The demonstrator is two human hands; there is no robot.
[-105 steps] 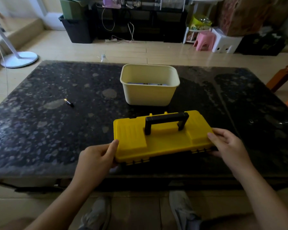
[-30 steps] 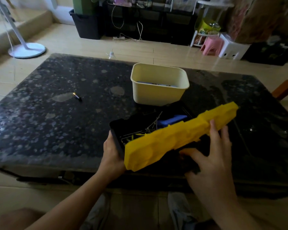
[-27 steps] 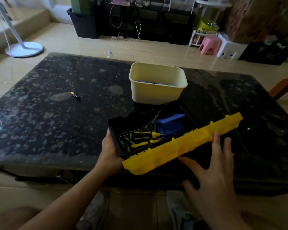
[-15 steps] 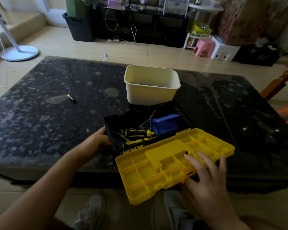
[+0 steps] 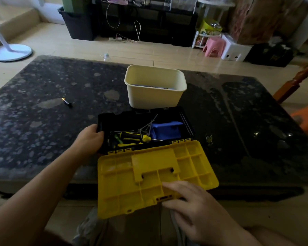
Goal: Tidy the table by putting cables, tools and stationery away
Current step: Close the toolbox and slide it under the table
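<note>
A black toolbox (image 5: 186,119) sits open at the near edge of the dark stone table (image 5: 43,130). Its yellow lid (image 5: 149,174) hangs flat toward me past the table edge. Inside lie yellow-and-black screwdrivers (image 5: 132,137), thin metal tools and a blue block (image 5: 167,130). My left hand (image 5: 90,137) grips the box's left wall. My right hand (image 5: 194,201) rests on the lid's front edge, fingers spread. A small battery (image 5: 66,102) lies alone on the table to the left.
A cream plastic tub (image 5: 155,86) with some items inside stands just behind the toolbox. A wooden chair (image 5: 299,77) is at the table's right edge. Beyond the table are a fan base (image 5: 11,52), a black bin, cables on the floor and small stools.
The closed toolbox was opened: the yellow lid swung up and over toward me and now lies flat. My left hand moved to the box's left wall; my right hand followed the lid down.
</note>
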